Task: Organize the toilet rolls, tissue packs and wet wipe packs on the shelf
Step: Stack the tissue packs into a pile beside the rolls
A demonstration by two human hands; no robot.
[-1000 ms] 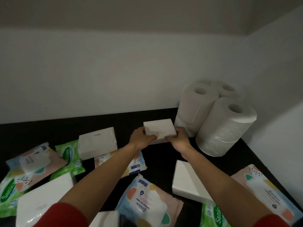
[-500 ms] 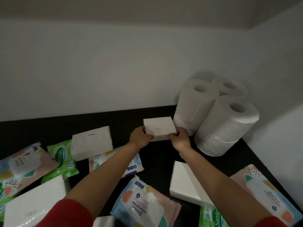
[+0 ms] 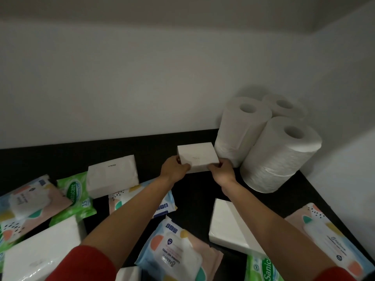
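Now, left hand [image 3: 174, 169]: fingers curled on the near left corner of a white tissue pack [image 3: 197, 157].
Right hand [image 3: 221, 171]: pinches the pack's near right corner.
Pack's place: at the back of the dark shelf [image 3: 142, 147], just beside the toilet rolls [image 3: 241, 134]; whether it rests down, I cannot tell.
Doing it well: set it square to the wall, snug by the nearest roll without tipping it.
Surface: black, strewn with wet wipe packs [image 3: 174, 252] and more tissue packs [image 3: 112, 175].
Room: white walls [image 3: 142, 88], dim corner.

A plain white back wall [image 3: 142, 78] meets a white side wall [image 3: 349, 94] at right, under a shadowed ceiling [image 3: 162, 7].
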